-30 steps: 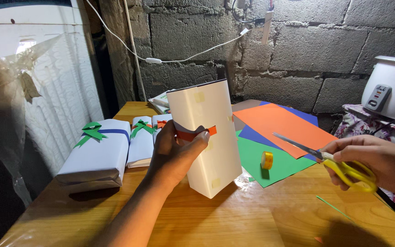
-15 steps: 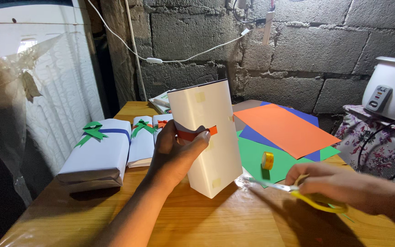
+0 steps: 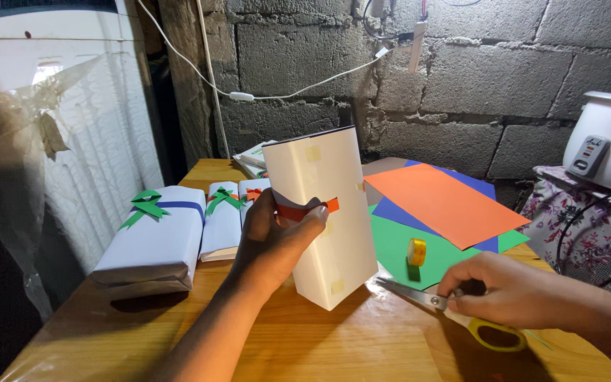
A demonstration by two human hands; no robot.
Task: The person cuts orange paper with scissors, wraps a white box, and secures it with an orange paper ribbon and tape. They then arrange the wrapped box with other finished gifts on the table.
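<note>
White wrapped box (image 3: 327,212), upright, orange paper strip (image 3: 304,209), tape patches

The left hand (image 3: 274,244) covers the near face of the white-wrapped box (image 3: 323,212) and part of its orange strip (image 3: 304,210). The right hand (image 3: 514,293) hides the upper scissor handle (image 3: 496,334). Right of the box, the rice cooker (image 3: 606,145) is cut by the frame edge.
</note>
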